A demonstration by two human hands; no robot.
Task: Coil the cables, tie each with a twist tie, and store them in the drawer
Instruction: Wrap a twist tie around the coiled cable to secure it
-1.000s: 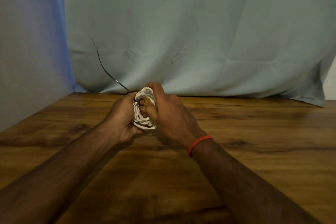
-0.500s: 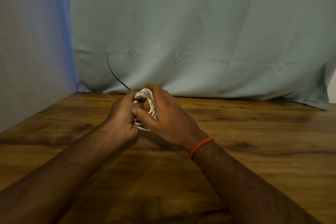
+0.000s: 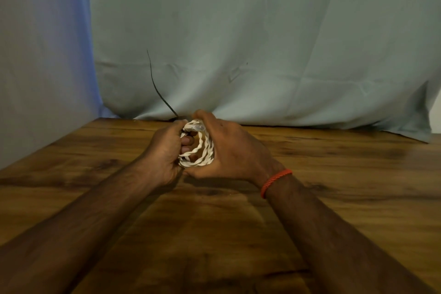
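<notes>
1. Head view, against the earlier frames: we are opening our right hand (image 3: 229,150) off the front of the white coiled cable (image 3: 199,148), so more of its twisted loops are showing, and the free end of the black twist tie (image 3: 155,83) is swinging from about 10 o'clock toward 11 o'clock.
2. We are holding the coil upright between both hands, just above the wooden table (image 3: 334,174), at 12 o'clock from us and well short of the hanging cloth (image 3: 238,43).
3. Our left hand (image 3: 164,153) is gripping the coil's 9 o'clock side, fingers curled closed through the loops and apparently pinching the tie's lower end at the coil's top; that contact is too small to confirm.
4. Our right hand is cupping the coil from 3 o'clock, thumb under it and fingertips over its top, closed on it loosely.
5. We are judging the cable light, soft and springy, so loops may spread if released; holding across all the strands suits it best. The tie looks thin and stiff enough to stand alone.
6. No drawer is showing.
</notes>
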